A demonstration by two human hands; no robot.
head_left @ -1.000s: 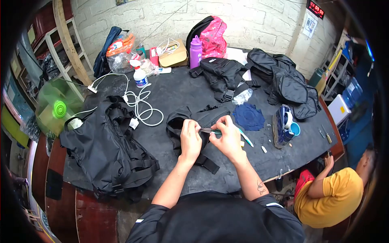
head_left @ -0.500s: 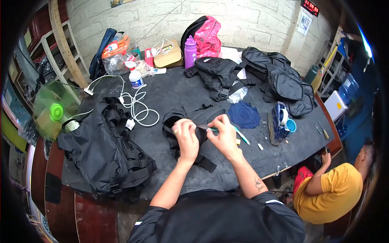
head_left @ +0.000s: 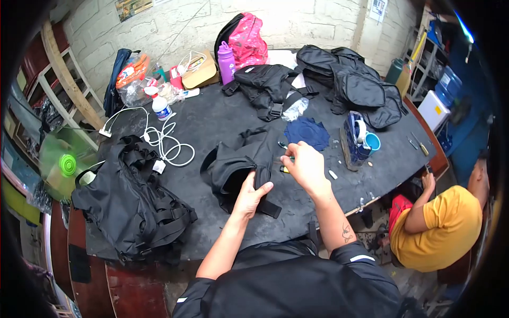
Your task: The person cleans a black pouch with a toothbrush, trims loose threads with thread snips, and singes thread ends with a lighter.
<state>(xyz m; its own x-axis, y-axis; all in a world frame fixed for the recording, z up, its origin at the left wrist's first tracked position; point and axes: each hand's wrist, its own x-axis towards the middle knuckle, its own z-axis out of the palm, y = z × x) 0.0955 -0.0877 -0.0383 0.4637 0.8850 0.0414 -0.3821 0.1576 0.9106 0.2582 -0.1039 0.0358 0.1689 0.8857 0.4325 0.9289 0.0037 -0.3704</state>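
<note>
A small black bag (head_left: pixel 233 159) lies on the table in front of me, its dark opening facing me. My left hand (head_left: pixel 248 200) grips the right rim of that opening, the thumb lying outside and some fingertips hidden by fabric. To the right of the bag, my right hand (head_left: pixel 306 167) is closed in a pinch. From its fingers sticks a thin teal tool (head_left: pixel 283 145) with a dark tip; its exact kind is unclear. Under this hand a small yellow-and-black item (head_left: pixel 284 169) shows in part. A black strap (head_left: pixel 271 209) extends from the bag toward me.
Left stands a larger black bag (head_left: pixel 135 206) with straps, near a coiled white cable (head_left: pixel 169 146). Behind are a spray bottle (head_left: pixel 160 107), a purple bottle (head_left: pixel 226 63) and black backpacks (head_left: pixel 360 87). Dark blue cloth (head_left: pixel 307 133) and a tape dispenser (head_left: pixel 354 140) lie right. A person in yellow (head_left: pixel 437 228) sits lower right.
My hands, close together above the bag before, are now apart. The left has come down onto the bag's rim; the bag's opening has turned toward me. The view has shifted slightly.
</note>
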